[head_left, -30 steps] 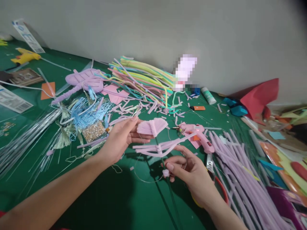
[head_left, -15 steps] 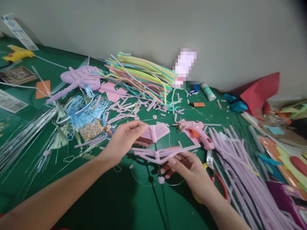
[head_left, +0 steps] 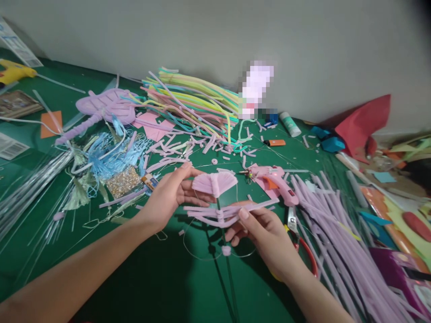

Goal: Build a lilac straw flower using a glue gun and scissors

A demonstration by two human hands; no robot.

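Note:
A craft of lilac pipe cleaners on a thin green rod hangs above the table. Its top is a fan-shaped lilac piece (head_left: 214, 184). Lower on the rod sits a bundle of lilac pipe cleaners (head_left: 220, 215) bound at its middle, with a small lilac knob (head_left: 226, 250) below. My right hand (head_left: 257, 229) pinches the right side of this bundle between thumb and fingers. Beside the fan, my left hand (head_left: 180, 190) is open, its fingers stretched behind the fan's lower left edge and the thumb raised clear. Whether those fingers touch the fan, I cannot tell. Fine thread loops around the craft.
A pink glue gun (head_left: 274, 177) lies right of the craft, above red-handled scissors (head_left: 306, 255). Loose lilac pipe cleaners (head_left: 340, 242) spread at right; a multicoloured bundle (head_left: 198, 101) lies at the back. Blue tassels (head_left: 111, 154) and a bag of beads (head_left: 123, 182) are at left.
My left hand has released the fan and its thumb has lifted away, so the whole fan shows. My right hand keeps its pinch. The view has shifted slightly.

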